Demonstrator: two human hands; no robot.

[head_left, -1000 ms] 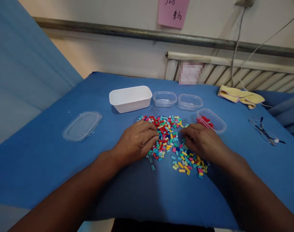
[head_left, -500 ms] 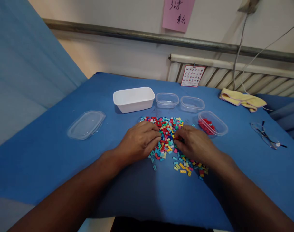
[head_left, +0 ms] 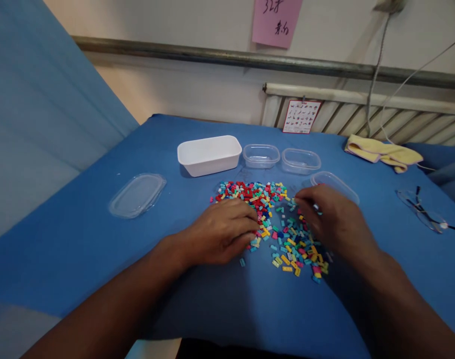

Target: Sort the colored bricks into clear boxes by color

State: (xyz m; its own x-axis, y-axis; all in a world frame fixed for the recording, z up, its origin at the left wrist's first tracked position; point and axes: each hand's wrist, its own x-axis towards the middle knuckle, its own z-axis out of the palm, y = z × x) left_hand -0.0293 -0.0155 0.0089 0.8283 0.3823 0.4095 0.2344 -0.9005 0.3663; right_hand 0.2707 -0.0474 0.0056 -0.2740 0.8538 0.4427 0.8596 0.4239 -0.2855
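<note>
Toy bricks of many colours, strewn on the blue table: one dense heap between the hands, one looser scatter nearer and to the right. Left hand low over the heap's near side, fingers curled and bunched; grip on any brick hidden from sight. Right hand over the scatter's right edge, thumb and forefinger almost together; impossible to say whether around a brick. Beyond, white tub beside two clear containers; another clear container partly behind the right hand.
</note>
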